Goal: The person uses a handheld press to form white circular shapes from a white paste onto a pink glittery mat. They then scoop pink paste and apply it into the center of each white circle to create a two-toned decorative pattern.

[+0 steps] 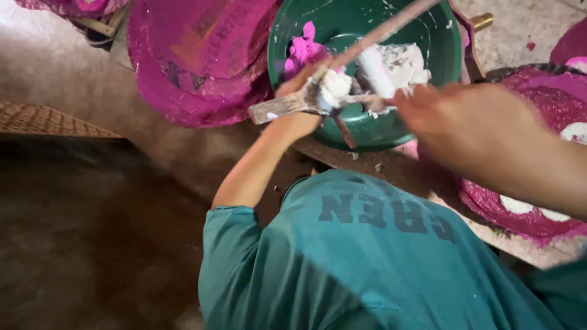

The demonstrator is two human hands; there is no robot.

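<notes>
Two hands work a paste-laden brush over a green bowl.

Nearest, at the bottom of the frame, lies the teal shirt of the person. Above it the left hand sits at centre, fingers clamped on the brush, whose bristles are clotted with white paste. The right hand comes in from the right, blurred; its fingers reach a thin stick by the brush, but whether they grip it I cannot tell. Beyond both, at top centre, the bowl holds white paste and a pink lump. Pink sheets lie at upper left, more pink at right.
</notes>
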